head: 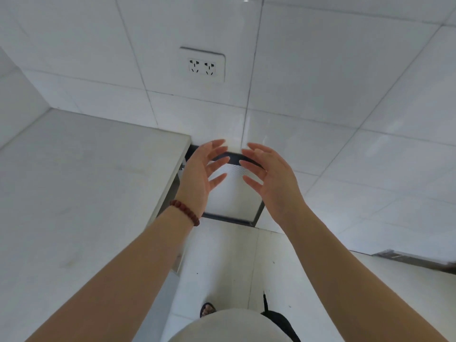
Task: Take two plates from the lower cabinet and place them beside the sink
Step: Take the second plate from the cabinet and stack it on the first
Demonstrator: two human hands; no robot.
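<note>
Head view: two bare hands are up in front of a white tiled wall (320,77), palms facing each other, close but apart. The left hand (201,175) is open with fingers spread and curled, holding nothing; one dark red bead bracelet (185,211) circles its wrist. The right hand (267,177) is open too, and empty. One double wall socket (202,65) sits above them. One grey countertop (81,183) lies at left. Below the hands, a white panel in a dark frame (233,193). No plates are in sight here, so their direction can't be told.
</note>
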